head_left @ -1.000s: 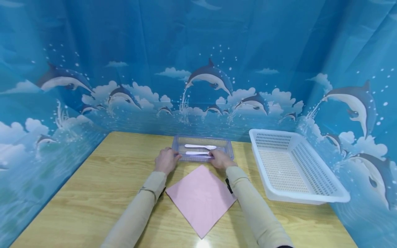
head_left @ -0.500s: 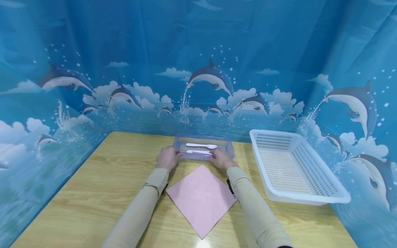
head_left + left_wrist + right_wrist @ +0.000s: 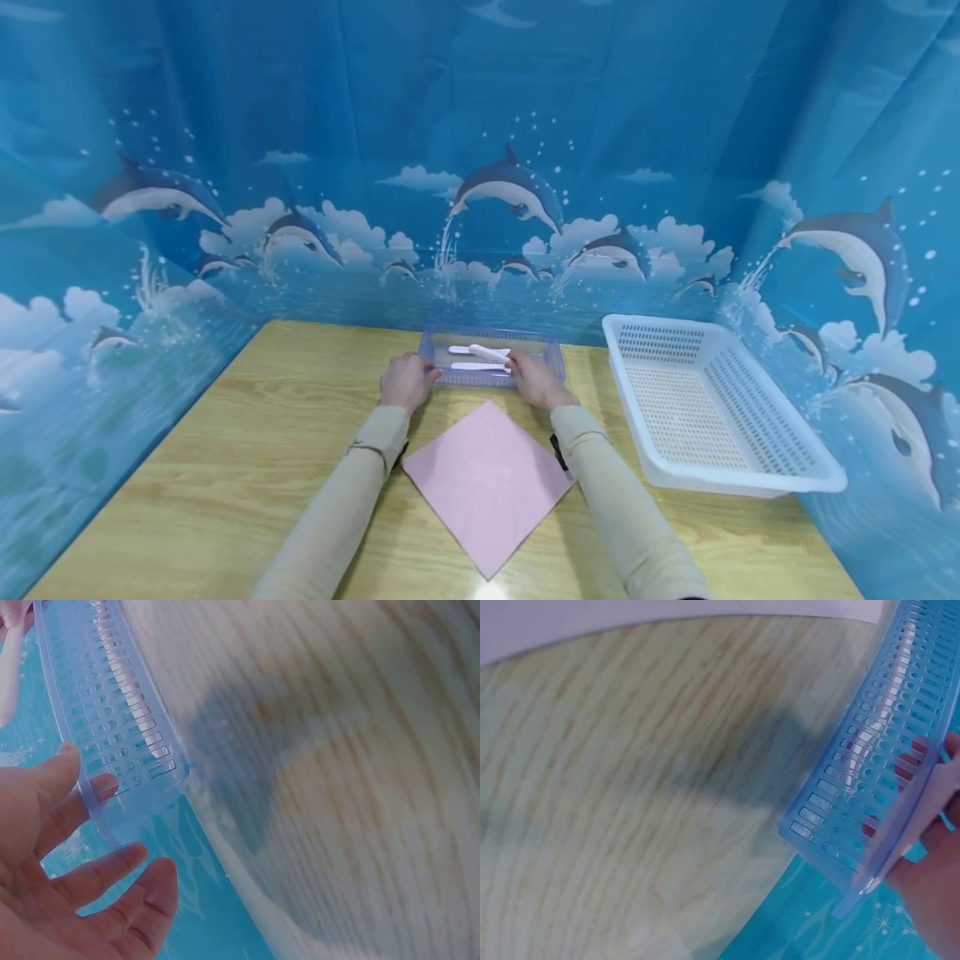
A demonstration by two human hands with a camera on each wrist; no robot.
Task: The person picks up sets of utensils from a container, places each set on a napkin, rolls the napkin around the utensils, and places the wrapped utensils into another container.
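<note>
Where the right grip (image 3: 538, 382) pinches, a pale utensil (image 3: 489, 354) (tilted) extends leftward.

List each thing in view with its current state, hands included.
Translucent bluish-purple rectangular plastic basket: standing upright.
Two white slender plastic utensils: lying inside it.
Third white slender plastic utensil: held at a slant.
Bare left hand: pinching that basket's rim.
Bare right hand: holding the third utensil.
Pink square cloth-like sheet: lying flat.
Large white rectangular plastic basket: upright, open-topped.
Blue dolphin-print backdrop: hanging.
</note>
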